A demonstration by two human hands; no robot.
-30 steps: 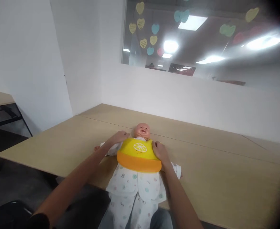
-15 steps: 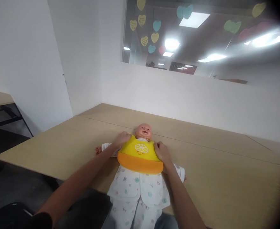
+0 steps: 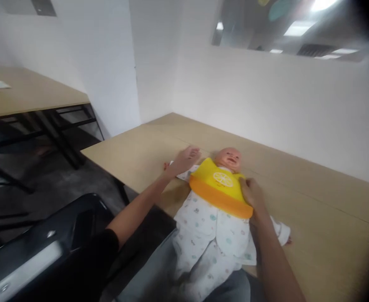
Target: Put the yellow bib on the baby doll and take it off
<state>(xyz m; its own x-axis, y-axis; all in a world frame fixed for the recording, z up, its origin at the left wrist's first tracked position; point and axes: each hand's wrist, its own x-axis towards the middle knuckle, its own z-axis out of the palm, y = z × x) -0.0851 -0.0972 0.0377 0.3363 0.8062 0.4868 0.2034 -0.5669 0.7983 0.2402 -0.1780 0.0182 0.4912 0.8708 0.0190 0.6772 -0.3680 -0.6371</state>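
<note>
Our left hand (image 3: 187, 158) has come off the yellow bib (image 3: 218, 186) and now rests open and flat beside the doll's (image 3: 212, 218) shoulder, holding nothing. Our right hand (image 3: 250, 193) stays closed on the bib's far edge. The doll lies face-up on the counter (image 3: 313, 218), legs over its near edge, bib across its chest.

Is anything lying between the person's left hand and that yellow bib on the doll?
Nothing visible does. The left hand rests by the doll's shoulder, just beside the bib's near edge, with only the doll's white sleeve between. The right hand already touches the bib's other side.
</note>
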